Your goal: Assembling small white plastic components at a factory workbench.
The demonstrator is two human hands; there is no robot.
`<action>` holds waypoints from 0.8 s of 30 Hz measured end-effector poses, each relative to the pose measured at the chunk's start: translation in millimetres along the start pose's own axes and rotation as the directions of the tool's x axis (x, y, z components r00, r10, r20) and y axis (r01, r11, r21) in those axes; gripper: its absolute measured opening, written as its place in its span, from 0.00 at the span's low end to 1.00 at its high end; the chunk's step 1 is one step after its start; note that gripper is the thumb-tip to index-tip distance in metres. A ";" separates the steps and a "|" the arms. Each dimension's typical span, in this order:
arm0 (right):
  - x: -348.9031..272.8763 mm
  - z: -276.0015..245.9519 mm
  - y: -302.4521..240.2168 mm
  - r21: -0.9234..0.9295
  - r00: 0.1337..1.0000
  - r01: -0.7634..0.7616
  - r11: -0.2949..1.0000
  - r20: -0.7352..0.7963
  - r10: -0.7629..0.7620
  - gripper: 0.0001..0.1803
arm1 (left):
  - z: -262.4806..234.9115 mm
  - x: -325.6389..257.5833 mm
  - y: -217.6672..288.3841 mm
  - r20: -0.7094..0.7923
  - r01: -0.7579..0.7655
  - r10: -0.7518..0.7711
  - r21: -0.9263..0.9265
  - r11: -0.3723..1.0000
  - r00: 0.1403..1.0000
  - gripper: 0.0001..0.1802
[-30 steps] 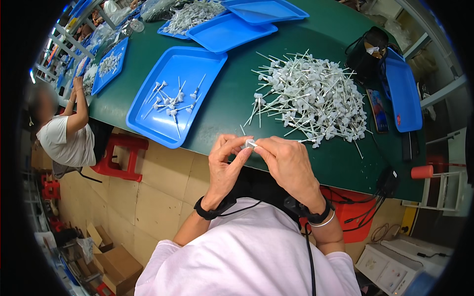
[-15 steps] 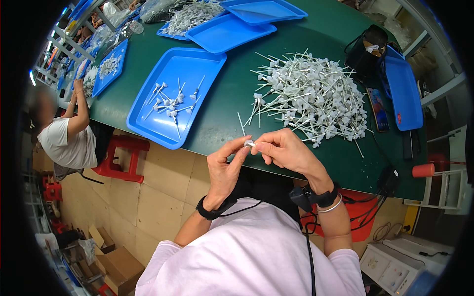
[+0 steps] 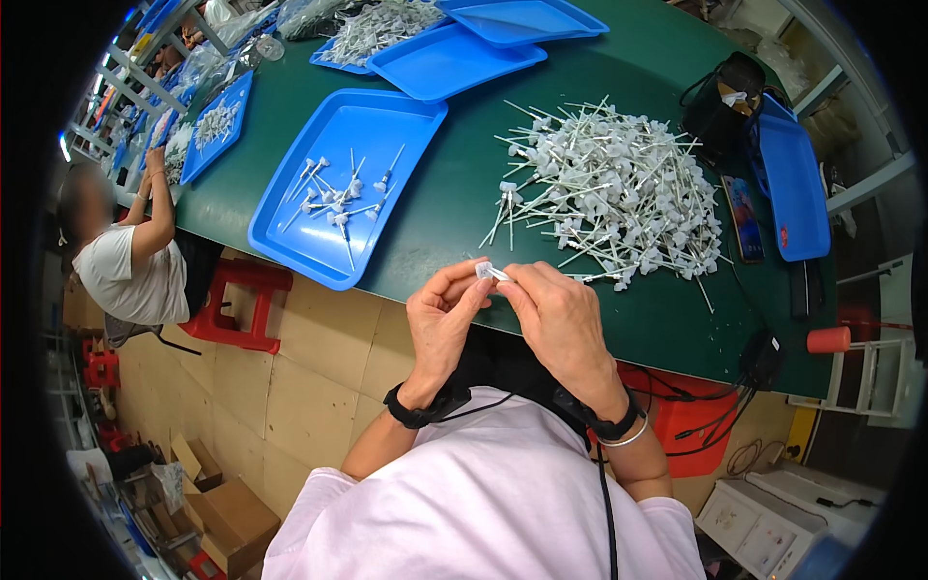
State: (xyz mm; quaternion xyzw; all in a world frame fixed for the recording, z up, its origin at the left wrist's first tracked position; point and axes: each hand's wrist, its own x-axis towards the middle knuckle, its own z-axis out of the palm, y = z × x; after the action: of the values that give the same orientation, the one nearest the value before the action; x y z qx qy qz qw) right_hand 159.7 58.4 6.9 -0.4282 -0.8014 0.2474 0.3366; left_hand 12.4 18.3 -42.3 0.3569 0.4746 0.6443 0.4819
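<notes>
My left hand pinches a small white plastic piece between thumb and fingertips, just above the table's near edge. From the other side, the thumb and fingers of my right hand close on the same piece at its thin white part. Fingers cover much of it, so its full shape is hidden. Ahead and to the right lies a big pile of white plastic pieces with thin stems. A blue tray to the left bears several similar stemmed pieces, some with dark collars.
More blue trays overlap at the back of the green table. On the right are a phone, a black bag and another blue tray. A person works at the far left, near a red stool.
My right hand has turned over, bringing its back up and its wrist inward. The held piece has turned too; the long stem that pointed away from me no longer shows there.
</notes>
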 end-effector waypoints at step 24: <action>-4.3 2.2 -14.0 -0.230 0.999 0.048 0.972 0.022 -0.044 0.06 | 3.7 -6.8 -4.5 -0.049 -0.152 0.166 0.205 0.967 0.985 0.14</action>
State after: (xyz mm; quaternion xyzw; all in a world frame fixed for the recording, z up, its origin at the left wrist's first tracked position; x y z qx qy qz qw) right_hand 152.6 47.4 13.6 -0.4435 -0.8372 0.1486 0.2834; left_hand 19.0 13.1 -45.6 0.4192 0.5226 0.6412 0.3743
